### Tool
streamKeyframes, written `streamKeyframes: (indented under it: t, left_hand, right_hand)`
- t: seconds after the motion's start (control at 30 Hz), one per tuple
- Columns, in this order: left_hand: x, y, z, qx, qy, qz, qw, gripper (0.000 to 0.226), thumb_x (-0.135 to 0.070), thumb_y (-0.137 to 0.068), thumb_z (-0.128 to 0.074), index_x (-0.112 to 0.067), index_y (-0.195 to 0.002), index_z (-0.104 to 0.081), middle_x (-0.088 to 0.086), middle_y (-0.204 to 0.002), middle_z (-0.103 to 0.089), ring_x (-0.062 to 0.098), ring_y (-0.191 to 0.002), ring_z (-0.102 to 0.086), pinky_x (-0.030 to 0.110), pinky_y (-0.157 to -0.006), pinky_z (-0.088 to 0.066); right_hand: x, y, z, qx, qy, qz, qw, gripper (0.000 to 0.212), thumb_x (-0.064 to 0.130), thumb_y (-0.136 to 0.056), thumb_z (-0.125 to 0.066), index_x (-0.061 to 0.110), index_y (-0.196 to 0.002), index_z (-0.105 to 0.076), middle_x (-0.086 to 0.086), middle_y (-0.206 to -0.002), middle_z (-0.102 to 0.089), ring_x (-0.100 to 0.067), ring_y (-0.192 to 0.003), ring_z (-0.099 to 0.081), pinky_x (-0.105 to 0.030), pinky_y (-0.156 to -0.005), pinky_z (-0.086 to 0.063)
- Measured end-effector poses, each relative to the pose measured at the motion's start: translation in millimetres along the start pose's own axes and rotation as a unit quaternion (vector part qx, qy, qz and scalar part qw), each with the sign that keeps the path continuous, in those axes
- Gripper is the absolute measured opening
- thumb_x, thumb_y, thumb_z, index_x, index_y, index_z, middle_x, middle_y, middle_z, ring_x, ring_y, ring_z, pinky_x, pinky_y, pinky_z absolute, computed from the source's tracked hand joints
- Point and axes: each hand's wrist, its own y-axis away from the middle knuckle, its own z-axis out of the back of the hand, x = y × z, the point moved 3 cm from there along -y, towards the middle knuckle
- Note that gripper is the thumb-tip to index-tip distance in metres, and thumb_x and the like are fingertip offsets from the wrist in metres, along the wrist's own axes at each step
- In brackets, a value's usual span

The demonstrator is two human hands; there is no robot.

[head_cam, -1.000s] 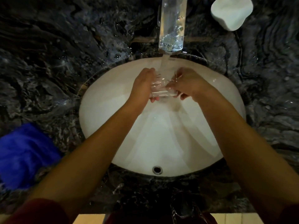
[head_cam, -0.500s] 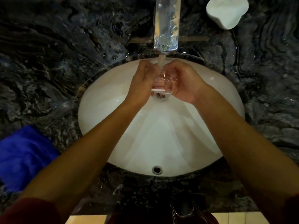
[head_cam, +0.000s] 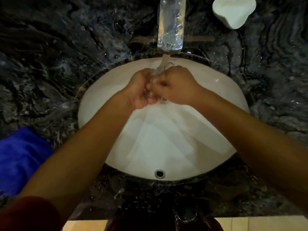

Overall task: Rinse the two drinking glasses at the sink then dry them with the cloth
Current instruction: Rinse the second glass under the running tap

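A small clear drinking glass (head_cam: 152, 95) is held between both hands over the white oval sink (head_cam: 166, 147), under the stream running from the tap (head_cam: 170, 25). My left hand (head_cam: 141, 89) wraps its left side and my right hand (head_cam: 175, 85) covers its right side and top. Most of the glass is hidden by fingers and water. A blue cloth (head_cam: 20, 155) lies on the dark marble counter (head_cam: 50, 55) at the left. I see no second glass.
A white soap dish (head_cam: 233, 10) sits on the counter at the back right. The overflow hole (head_cam: 159, 173) is at the sink's near rim. Water drops spot the counter around the basin.
Both hands have closed tighter around the glass and turned it; the right hand now covers more of it. The glass stays under the running water.
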Motion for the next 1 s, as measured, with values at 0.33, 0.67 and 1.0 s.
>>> streamKeyframes:
  t: [0.33, 0.67, 1.0]
  left_hand:
    - [-11, 9, -7, -0.128, -0.168, -0.224, 0.951, 0.033, -0.029, -0.108, -0.032, -0.016, -0.093, -0.058, 0.006, -0.078, -0.068, 0.009, -0.053, -0.061, 0.021, -0.045, -0.042]
    - [8, 10, 7, -0.12, -0.37, -0.492, 0.779, 0.034, -0.033, -0.099, -0.05, -0.002, -0.106, -0.061, 0.002, -0.097, -0.065, 0.019, -0.086, -0.064, 0.037, -0.075, -0.052]
    - [-7, 8, -13, -0.099, -0.11, -0.221, 0.964, 0.03, -0.031, -0.102, -0.04, -0.017, -0.084, -0.059, 0.006, -0.067, -0.067, 0.022, -0.053, -0.061, 0.025, -0.043, -0.037]
  right_hand:
    - [-15, -3, -10, -0.051, -0.588, -0.237, 0.772, 0.03, 0.012, -0.091, -0.072, -0.011, -0.111, -0.07, -0.027, -0.102, -0.075, -0.044, -0.095, -0.074, -0.05, -0.089, -0.062]
    - [-23, 4, -31, -0.043, -0.696, -0.275, 0.662, 0.02, 0.02, -0.1, -0.057, 0.007, -0.097, -0.072, -0.009, -0.091, -0.074, -0.024, -0.08, -0.071, -0.032, -0.07, -0.06]
    - [-25, 10, -9, -0.068, -0.557, -0.151, 0.814, 0.023, 0.007, -0.088, -0.073, -0.014, -0.097, -0.072, -0.018, -0.08, -0.074, -0.034, -0.077, -0.071, -0.034, -0.072, -0.06]
